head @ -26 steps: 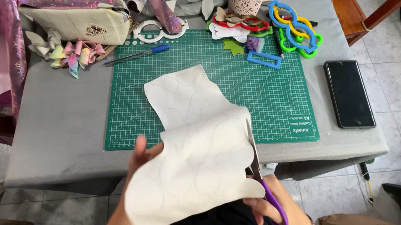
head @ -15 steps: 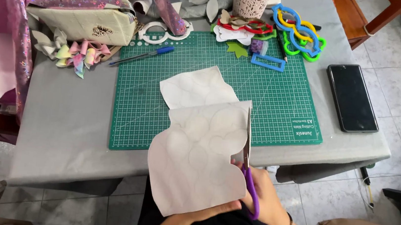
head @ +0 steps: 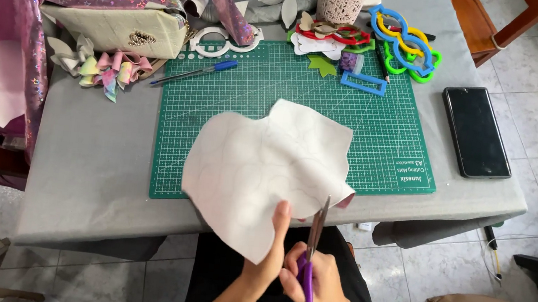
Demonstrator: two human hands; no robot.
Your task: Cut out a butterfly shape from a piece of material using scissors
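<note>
Left hand (head: 269, 257) pinches the white sheet (head: 263, 170) at the near edge of the bench (head: 93, 172); right hand (head: 321, 290) grips purple scissors (head: 310, 268), blades against the sheet. Green cutting mat (head: 384, 136) lies under it, black phone (head: 477, 131) toward the right edge.

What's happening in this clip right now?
A person is cutting a white sheet marked with faint curved outlines. The left hand holds the sheet's near edge, thumb on top, while the right hand works purple-handled scissors, whose blades meet that edge. The sheet hangs partly over a green cutting mat on a grey table. A dark phone lies to the right.
</note>
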